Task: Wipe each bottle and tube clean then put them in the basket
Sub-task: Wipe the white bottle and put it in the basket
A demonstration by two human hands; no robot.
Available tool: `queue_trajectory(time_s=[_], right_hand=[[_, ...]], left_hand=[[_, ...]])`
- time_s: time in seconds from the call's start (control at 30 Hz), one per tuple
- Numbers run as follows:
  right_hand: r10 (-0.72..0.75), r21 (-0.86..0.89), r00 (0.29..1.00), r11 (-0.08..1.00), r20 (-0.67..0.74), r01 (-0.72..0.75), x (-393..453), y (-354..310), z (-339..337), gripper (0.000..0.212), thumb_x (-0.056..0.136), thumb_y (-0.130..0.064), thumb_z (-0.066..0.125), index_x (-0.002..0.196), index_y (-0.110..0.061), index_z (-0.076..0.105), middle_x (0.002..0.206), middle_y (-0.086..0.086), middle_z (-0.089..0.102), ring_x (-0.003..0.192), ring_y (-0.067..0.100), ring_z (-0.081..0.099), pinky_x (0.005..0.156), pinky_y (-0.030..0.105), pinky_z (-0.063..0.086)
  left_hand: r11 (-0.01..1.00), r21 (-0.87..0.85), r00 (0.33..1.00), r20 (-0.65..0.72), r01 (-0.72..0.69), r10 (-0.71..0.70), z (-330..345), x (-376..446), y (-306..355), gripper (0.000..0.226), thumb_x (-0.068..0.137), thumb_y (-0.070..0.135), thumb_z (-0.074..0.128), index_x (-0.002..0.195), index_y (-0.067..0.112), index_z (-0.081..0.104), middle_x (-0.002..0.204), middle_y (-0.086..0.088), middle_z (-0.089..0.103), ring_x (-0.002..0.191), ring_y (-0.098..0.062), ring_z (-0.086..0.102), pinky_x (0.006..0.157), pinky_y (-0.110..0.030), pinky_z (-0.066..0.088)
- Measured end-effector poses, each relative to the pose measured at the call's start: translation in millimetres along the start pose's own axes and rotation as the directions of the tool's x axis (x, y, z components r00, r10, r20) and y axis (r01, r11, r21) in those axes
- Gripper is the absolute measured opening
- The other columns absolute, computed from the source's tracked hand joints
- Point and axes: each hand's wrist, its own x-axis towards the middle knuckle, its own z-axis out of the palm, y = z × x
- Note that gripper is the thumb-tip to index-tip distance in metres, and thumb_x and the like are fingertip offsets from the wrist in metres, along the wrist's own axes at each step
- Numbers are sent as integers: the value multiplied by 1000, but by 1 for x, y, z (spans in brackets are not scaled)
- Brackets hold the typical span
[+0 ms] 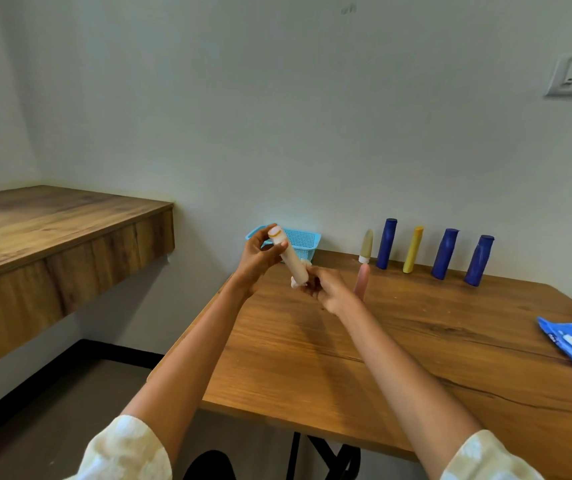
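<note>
Both hands hold the pale tube (286, 252) tilted above the bench (399, 348): left hand (260, 259) grips its top, right hand (326, 289) at four o'clock pinches a wipe (298, 280) round its bottom.

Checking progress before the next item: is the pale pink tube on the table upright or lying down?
Upright: the pale pink tube stands on end on the wooden table, just beyond the right hand.
</note>
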Motion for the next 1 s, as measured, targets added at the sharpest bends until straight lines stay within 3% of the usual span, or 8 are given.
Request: queue_trajectory(time_s=[0.07,0.23,0.33,0.5,0.67,0.83,0.9,1.0], right_hand=[[43,127,999,991,-24,-40,5,3,4,24,93,-11,55,113,1,56,83,13,63,70,21,61,54,24,52],[115,170,993,980,-33,-107,12,7,14,27,92,-9,56,117,1,54,80,12,60,66,19,59,53,22,48],[135,181,991,975,-12,-131,14,9,14,23,89,-7,60,108,4,57,83,16,62,72,24,62,65,28,53],[100,202,995,974,3,-98,10,1,18,8,86,-1,61,92,5,60,82,16,62,69,21,60,48,28,57],[17,235,999,972,-30,-10,14,-26,24,16,89,2,57,104,6,58,83,15,64,72,20,61,57,33,58],[-52,130,995,990,-87,63,31,-64,33,14,93,3,48,82,3,57,51,8,58,46,14,54,79,37,54],[-93,106,989,989,-116,105,46,-80,36,12,91,8,48,83,4,56,64,12,56,50,16,52,69,32,56],[-132,55,978,988,-161,142,78,-100,34,8,88,9,48,86,5,55,69,14,51,57,18,49,80,40,56]], left_hand=[[996,80,999,20,-29,27,0,4,-1,46,85,10,65,127,13,47,113,-3,59,106,-17,59,85,-35,55],[981,174,996,-5,-83,85,-3,11,-4,48,83,8,68,125,16,46,120,-10,54,108,-20,57,85,-35,55],[976,195,993,-47,-95,106,-10,13,-10,51,82,7,69,127,14,45,121,-10,52,108,-21,56,85,-36,55],[970,218,984,-116,-106,134,-14,17,-16,58,81,6,70,131,12,42,125,-13,53,112,-25,55,89,-38,54],[971,220,984,-134,-90,121,-12,29,-15,58,77,8,74,129,12,46,121,-8,57,109,-22,59,84,-34,56],[965,256,963,-241,-56,120,-9,65,2,57,75,10,76,125,10,48,115,-2,56,103,-17,58,83,-28,51],[963,266,959,-258,-44,115,-12,87,5,59,75,8,76,126,8,47,116,-5,55,105,-19,56,86,-31,51],[955,294,962,-253,-27,105,-19,123,2,59,75,6,76,126,7,46,116,-6,52,102,-18,55,85,-30,50]])
